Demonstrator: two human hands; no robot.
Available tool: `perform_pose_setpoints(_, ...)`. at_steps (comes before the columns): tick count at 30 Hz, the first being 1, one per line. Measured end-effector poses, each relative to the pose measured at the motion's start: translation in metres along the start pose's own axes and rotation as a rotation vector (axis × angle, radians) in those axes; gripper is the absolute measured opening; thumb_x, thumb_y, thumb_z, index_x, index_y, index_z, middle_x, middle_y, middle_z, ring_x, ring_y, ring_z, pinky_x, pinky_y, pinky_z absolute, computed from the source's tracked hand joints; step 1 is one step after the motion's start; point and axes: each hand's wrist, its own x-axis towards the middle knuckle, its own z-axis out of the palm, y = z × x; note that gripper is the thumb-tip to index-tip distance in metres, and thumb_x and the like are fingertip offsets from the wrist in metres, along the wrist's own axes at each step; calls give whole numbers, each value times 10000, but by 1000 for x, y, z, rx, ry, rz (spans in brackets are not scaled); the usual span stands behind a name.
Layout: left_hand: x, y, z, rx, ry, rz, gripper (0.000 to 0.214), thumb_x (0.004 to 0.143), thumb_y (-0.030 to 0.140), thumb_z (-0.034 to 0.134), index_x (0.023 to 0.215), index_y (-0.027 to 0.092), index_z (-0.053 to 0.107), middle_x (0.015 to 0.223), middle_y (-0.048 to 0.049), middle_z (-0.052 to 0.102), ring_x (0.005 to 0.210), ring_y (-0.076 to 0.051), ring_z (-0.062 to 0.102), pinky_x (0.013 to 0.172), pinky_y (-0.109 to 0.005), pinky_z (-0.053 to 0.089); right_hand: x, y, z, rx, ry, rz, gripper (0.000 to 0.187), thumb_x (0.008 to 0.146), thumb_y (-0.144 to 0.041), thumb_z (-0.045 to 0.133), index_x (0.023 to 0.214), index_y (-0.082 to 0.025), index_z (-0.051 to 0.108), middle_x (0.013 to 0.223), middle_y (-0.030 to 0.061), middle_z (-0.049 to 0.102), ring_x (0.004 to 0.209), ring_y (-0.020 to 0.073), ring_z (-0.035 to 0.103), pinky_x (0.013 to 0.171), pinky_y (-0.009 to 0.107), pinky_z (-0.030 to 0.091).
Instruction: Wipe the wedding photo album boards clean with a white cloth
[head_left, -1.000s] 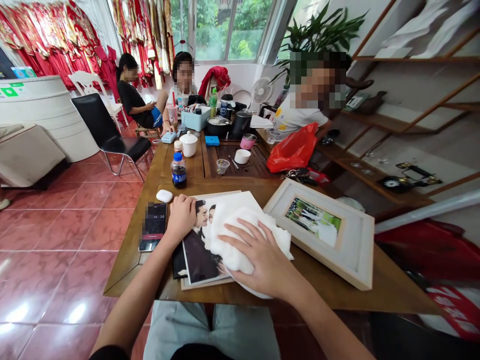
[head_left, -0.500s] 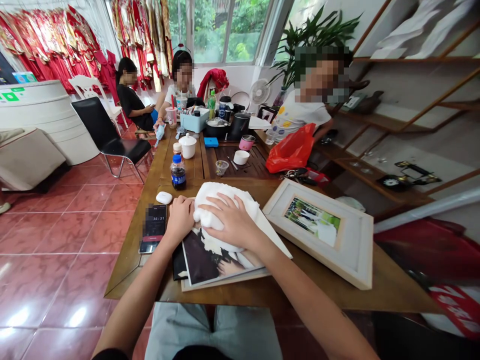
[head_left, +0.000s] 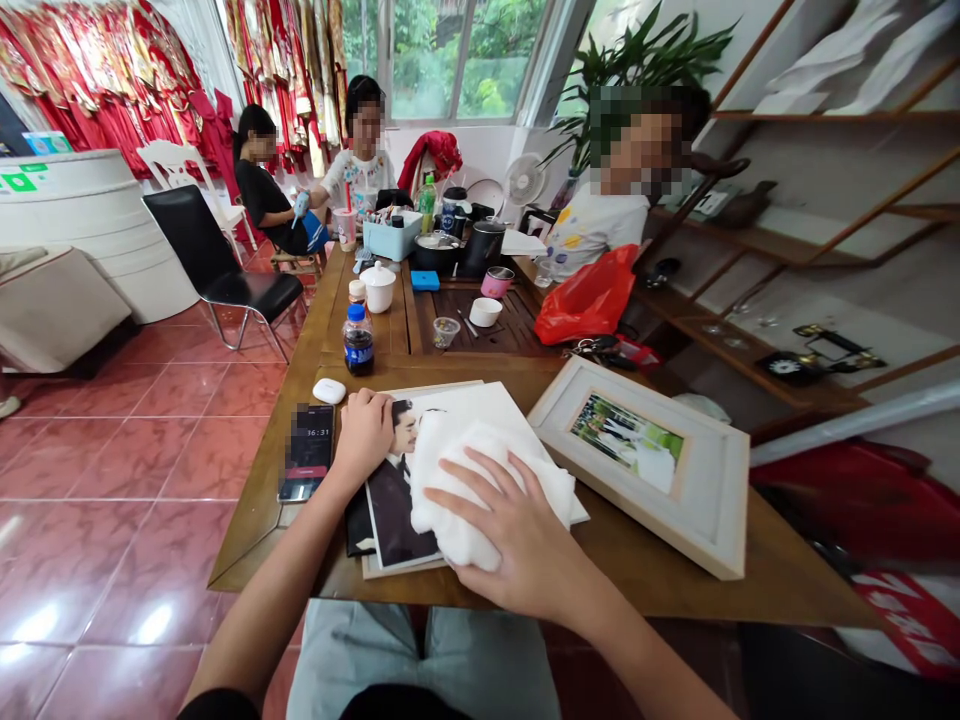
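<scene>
A large photo print (head_left: 401,500) lies on the table before me, with a couple's picture on it partly covered. My left hand (head_left: 365,435) holds the print's left edge, its fingers bent and close together. Spread over a bunched white cloth (head_left: 442,470), my right hand (head_left: 517,520) presses it onto the right half of the print. A pale board edge (head_left: 405,573) and a dark picture show beneath the print. What is under the cloth is hidden.
A framed photo (head_left: 645,460) lies at right. Left of my hand are a phone (head_left: 307,455) and a white case (head_left: 329,390). Beyond stand a cola bottle (head_left: 358,340), a lidded white cup (head_left: 379,288) and a red bag (head_left: 589,295). Several people sit around the far end.
My right hand has slid the white cloth right and toward me, uncovering the print's upper left part. My left hand has stayed at the edge. A person's hand with a blue object has lifted.
</scene>
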Motion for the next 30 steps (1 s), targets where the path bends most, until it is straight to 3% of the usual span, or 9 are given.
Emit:
perform_pose_setpoints(14, -1, 3, -7, 11, -27, -49, 281, 1041, 235, 424, 1026, 195, 702, 1034, -95, 651, 1048, -261, 590, 926, -405, 469, 52, -16, 5, 55, 11, -14, 601, 880, -461, 631, 1460, -341, 529, 1598, 77, 434, 1498, 383, 254, 1183, 682, 75)
perform_pose_setpoints(19, -1, 1, -5, -6, 1, -32, 286, 1042, 232, 416, 1032, 196, 699, 1033, -96, 654, 1033, -262, 593, 920, -410, 473, 41, -21, 8, 83, -2, -36, 615, 857, -493, 651, 1446, -351, 544, 1608, 66, 424, 1503, 376, 245, 1196, 653, 17)
perform_pose_setpoints(26, -1, -2, -1, 7, 16, -17, 281, 1048, 240, 412, 1068, 186, 687, 1062, -100, 661, 1050, -265, 593, 944, -416, 473, 4, -36, 16, 138, -75, -79, 706, 849, -566, 639, 1506, -378, 462, 1649, 57, 360, 1526, 394, 180, 1183, 652, -111)
perform_pose_setpoints(30, 0, -1, -1, 20, 6, -15, 287, 1049, 240, 412, 1072, 172, 689, 1060, -105, 660, 1042, -271, 592, 940, -423, 477, 3, -41, 20, 130, -69, -51, 719, 859, -621, 618, 1517, -388, 444, 1660, 63, 337, 1530, 406, 164, 1178, 676, -92)
